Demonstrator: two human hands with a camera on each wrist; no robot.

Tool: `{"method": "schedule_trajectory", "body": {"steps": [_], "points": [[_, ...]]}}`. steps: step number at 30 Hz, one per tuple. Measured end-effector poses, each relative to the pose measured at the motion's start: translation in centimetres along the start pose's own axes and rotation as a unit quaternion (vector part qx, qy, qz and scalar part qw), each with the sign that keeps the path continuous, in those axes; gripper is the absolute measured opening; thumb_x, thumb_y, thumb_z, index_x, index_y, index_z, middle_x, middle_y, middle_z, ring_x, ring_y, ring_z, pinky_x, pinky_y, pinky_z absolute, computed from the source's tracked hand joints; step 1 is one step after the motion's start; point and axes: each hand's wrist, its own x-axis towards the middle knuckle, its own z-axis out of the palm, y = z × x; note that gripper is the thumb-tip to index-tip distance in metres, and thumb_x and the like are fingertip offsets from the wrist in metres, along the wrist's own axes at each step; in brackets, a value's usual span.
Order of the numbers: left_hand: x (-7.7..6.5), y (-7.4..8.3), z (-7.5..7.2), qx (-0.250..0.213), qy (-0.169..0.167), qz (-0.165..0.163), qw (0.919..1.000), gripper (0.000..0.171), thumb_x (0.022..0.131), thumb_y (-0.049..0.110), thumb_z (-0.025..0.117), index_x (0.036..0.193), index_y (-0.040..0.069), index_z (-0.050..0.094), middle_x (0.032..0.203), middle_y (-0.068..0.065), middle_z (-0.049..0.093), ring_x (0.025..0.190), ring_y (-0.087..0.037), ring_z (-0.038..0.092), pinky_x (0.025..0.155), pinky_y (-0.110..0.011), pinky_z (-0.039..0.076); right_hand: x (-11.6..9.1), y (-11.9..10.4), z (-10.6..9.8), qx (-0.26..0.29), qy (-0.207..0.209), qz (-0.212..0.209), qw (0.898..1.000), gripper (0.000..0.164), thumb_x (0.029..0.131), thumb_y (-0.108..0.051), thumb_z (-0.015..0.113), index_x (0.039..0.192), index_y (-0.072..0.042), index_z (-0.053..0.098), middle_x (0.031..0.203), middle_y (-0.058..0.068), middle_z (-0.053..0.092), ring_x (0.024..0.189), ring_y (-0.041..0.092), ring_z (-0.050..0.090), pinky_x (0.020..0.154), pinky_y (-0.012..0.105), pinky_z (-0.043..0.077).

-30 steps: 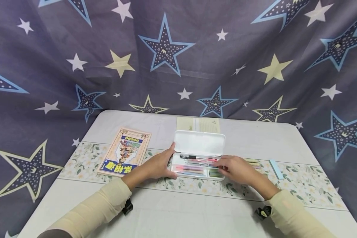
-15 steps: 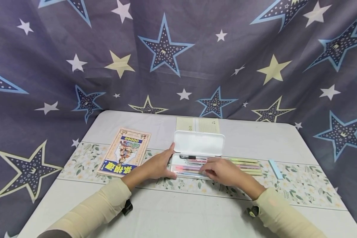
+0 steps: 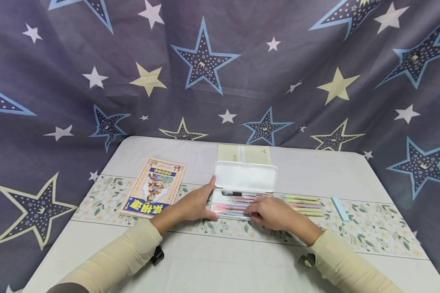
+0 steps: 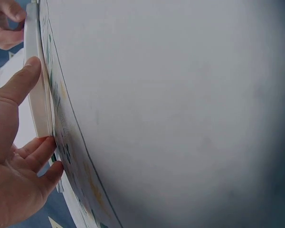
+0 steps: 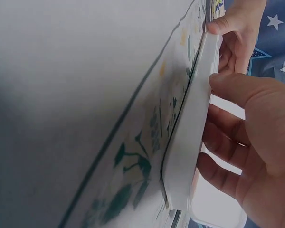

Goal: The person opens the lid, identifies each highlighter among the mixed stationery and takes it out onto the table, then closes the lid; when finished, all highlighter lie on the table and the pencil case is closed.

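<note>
"Pencil case (image 3: 218,198) is standing open in the middle of the table (image 3: 205,264), its white lid (image 3: 246,176) leaning back. What are you reading around it?"

"Behind the lid, a pale notebook (image 3: 244,153) is showing the letters 'bit', turned sideways; its smaller print is looking too fine to read. On the person's left a book (image 3: 154,187) is lying aslant, its big yellow characters on blue facing upside down — I cannot make them out for certain."

"And the hands?"

"They are working apart. The left hand (image 3: 196,203) is clamping the case's left end between thumb and fingers. The right hand (image 3: 273,211) is reaching over the case's right part, fingers bent near the pens (image 3: 227,206) — I cannot tell whether they are gripping one."

"What are the wrist cameras adding?"

"Both are showing the near outer wall (image 5: 185,137), which the head view is barely catching. The right wrist view is revealing that hand's thumb touching the wall's top edge. Only the head view is showing the contents, a black-capped pen (image 3: 232,193) lying nearest the hinge, and the yellowish pens (image 3: 302,197) and light blue strip (image 3: 339,208) lying to the right."
</note>
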Motion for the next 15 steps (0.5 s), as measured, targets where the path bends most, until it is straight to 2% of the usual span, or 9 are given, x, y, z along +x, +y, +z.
{"method": "schedule_trajectory", "body": {"steps": [4,8,15], "points": [[-0.05,0.01,-0.08,-0.002,0.002,0.002,1.0,0.138,0.074,0.054,0.088,0.164,0.012,-0.008,0.165,-0.008,0.036,0.152,-0.025,0.036,0.122,-0.043,0.035,0.11,-0.15,-0.08,-0.006,-0.003,-0.004,1.0,0.021,0.091,-0.015,0.075,0.11,-0.02,0.079,0.098,-0.008,0.077,0.076,0.004,0.06,0.071,0.028,0.054],[-0.12,0.05,-0.15,-0.001,0.003,0.003,1.0,0.138,0.074,0.054,0.087,0.164,0.012,-0.008,0.165,-0.008,0.035,0.152,-0.025,0.036,0.123,-0.042,0.034,0.29,-0.25,-0.17,-0.015,-0.002,-0.008,1.0,0.022,0.09,-0.015,0.074,0.11,-0.021,0.079,0.099,-0.008,0.078,0.076,0.004,0.061,0.07,0.028,0.054],[-0.14,-0.01,-0.07,-0.004,0.004,0.009,0.9999,0.137,0.074,0.053,0.087,0.164,0.01,-0.007,0.161,-0.008,0.041,0.15,-0.025,0.039,0.122,-0.043,0.035,0.59,-0.42,-0.06,0.013,-0.015,0.027,0.999,0.025,0.089,-0.014,0.076,0.112,-0.022,0.079,0.1,-0.008,0.078,0.07,0.002,0.049,0.064,0.022,0.042]]}}
